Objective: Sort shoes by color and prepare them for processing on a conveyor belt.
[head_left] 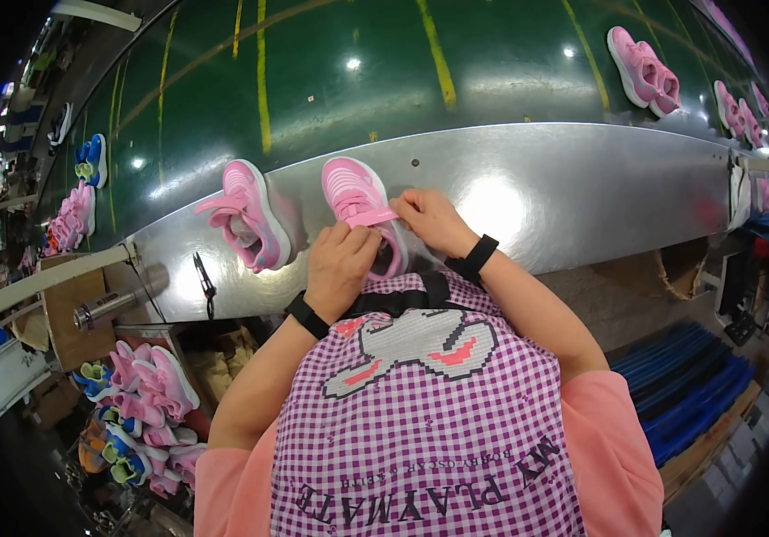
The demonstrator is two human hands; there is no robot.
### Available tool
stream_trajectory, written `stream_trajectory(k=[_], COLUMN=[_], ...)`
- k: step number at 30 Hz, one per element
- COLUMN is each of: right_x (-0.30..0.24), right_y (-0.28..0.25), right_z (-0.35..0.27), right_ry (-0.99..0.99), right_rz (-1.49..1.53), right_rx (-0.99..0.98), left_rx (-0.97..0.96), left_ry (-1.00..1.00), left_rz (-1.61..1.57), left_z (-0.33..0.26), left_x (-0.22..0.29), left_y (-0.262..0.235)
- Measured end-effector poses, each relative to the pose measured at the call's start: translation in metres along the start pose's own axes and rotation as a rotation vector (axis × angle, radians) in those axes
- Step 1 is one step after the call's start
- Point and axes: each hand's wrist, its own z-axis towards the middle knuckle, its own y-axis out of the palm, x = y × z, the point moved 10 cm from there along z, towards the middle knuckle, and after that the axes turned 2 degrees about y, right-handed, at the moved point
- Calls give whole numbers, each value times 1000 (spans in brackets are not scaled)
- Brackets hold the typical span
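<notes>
Right hand [434,222] pinches strap [372,217] on pink shoe [349,183]; left hand [342,259] alongside, its grip unclear; second shoe [243,183] left of both.

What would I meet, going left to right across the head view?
Blue sneakers, pink sneaker standing alone, left hand, right hand, pair of pink sneakers on the green surface.
</notes>
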Motion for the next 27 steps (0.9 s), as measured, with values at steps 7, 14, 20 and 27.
stream_trajectory(k=[7,14,20,27], right_x=[5,3,18,-17], right_y=[7,13,-1,-9], right_z=[-10,-16,-19,-32], right_ry=[27,-99,72,-100], right_rz=[11,-82,-13,-64], right_rx=[11,60,53,125], left_rx=[-27,68,-98,-165], left_ry=[-10,-57,-99,-47], left_rz=[19,-53,-59,-34], left_z=[1,6,14,19], left_x=[-2,-7,-15,-15], left_y=[3,-5,15,22])
